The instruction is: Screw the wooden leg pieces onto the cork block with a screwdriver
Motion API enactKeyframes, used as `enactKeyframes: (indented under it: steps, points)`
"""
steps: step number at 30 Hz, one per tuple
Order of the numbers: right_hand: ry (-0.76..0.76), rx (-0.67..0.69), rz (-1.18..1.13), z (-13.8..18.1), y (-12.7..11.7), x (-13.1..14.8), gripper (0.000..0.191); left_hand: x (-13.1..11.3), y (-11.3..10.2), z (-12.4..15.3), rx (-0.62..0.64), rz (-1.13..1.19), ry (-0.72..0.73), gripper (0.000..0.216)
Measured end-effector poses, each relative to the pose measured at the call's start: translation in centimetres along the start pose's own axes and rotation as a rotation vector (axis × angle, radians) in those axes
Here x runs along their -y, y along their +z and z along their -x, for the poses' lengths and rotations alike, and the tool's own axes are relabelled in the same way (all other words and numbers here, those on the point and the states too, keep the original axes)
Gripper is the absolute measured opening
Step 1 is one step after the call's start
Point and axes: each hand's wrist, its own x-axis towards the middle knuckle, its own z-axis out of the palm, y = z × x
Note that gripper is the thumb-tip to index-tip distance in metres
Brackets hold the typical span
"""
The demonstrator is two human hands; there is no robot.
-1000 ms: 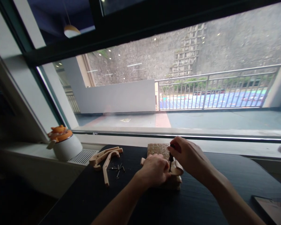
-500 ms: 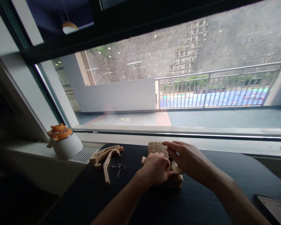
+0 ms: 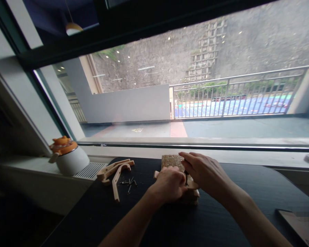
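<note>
My left hand (image 3: pixel 169 184) is curled on a light wooden piece (image 3: pixel 193 185) that lies on a woven brown board (image 3: pixel 173 161) on the dark table (image 3: pixel 134 219). My right hand (image 3: pixel 204 171) is closed round a small dark screwdriver (image 3: pixel 186 176) held upright, its tip down on the wooden piece between my two hands. To the left lie curved wooden parts (image 3: pixel 115 171) and several small dark screws (image 3: pixel 128 183).
A white pot with an orange cat-shaped lid (image 3: pixel 67 156) stands on the sill by a vent grille (image 3: pixel 90 170). A flat device (image 3: pixel 297 224) lies at the table's right front corner. A large window (image 3: pixel 195 85) runs along the far edge.
My right hand has dropped lower onto the screwdriver and turned slightly. The view has shifted a little; the left hand stays on the wooden piece.
</note>
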Motion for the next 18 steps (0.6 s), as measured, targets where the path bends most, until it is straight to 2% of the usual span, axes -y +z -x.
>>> enactKeyframes:
  steps: [5, 8, 14, 18]
  points:
    - [-0.055, 0.061, -0.157, 0.4, -0.4, 0.0, 0.037, 0.1, 0.2, 0.0, -0.006, 0.005, 0.031, 0.024]
    - [-0.057, 0.049, -0.205, 0.3, -0.3, -0.4, 0.036, 0.2, 0.3, 0.0, -0.026, -0.009, 0.037, 0.025]
    - [-0.033, -0.006, -0.184, 0.1, -0.1, -1.0, 0.034, 0.1, 0.1, -0.1, -0.012, -0.020, 0.028, 0.021]
    - [0.039, -0.016, -0.104, 0.0, 0.0, -0.5, 0.032, 0.1, 0.0, -0.1, 0.004, -0.018, 0.022, 0.017]
